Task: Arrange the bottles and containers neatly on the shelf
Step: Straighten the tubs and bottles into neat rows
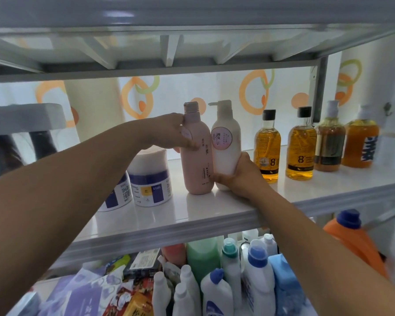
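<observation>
Pink bottle (197, 163) and white bottle (226, 159) stand touching on the shelf (169, 226), white at pink's 3 o'clock, left hand (175, 133) wrapped round pink, right hand (240, 176) round white's bottom; they seem to be getting lined up, so next comes a gentle let-go.

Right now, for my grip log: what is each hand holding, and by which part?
Left hand grips the pink bottle at its upper body; right hand grips the white pump bottle round its base.
</observation>
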